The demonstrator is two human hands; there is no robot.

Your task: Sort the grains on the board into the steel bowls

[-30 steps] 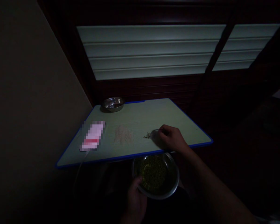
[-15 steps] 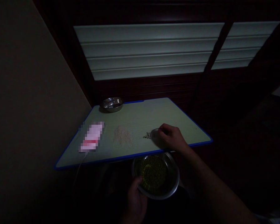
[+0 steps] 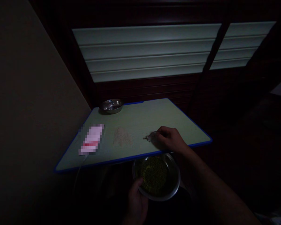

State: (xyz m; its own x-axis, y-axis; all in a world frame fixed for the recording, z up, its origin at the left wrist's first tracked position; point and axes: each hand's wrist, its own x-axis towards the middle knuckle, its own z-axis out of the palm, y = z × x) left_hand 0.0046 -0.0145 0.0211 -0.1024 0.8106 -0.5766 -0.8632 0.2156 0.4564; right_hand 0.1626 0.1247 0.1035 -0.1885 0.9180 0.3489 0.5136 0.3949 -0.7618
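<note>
My left hand point(image 3: 137, 200) grips the near left rim of a steel bowl point(image 3: 174, 179), its thumb over the edge. Green mung-like beans point(image 3: 154, 173) fill the bottom of this bowl, which is held under the table's front edge. Above it, my right hand point(image 3: 172, 138) is closed on a thin, pale, curved piece point(image 3: 154, 135), low over the tabletop; its exact kind is hard to make out in the dim light. At the left tip of that piece lie a few dark loose beans point(image 3: 146, 137). Farther left is a spread heap of pale grains point(image 3: 122, 137).
The pale folding table point(image 3: 145, 117) has a blue edge. A second steel bowl point(image 3: 111, 106) stands at its back left corner. A blurred-out phone-like device point(image 3: 92, 139) with a white cable point(image 3: 79, 170) lies at the left. Behind are dark wooden panels with pale slats point(image 3: 145, 53).
My right hand and the curved piece have shifted slightly left, closer to the dark beans. My left hand and the bowl stay in place. The view has tilted a little.
</note>
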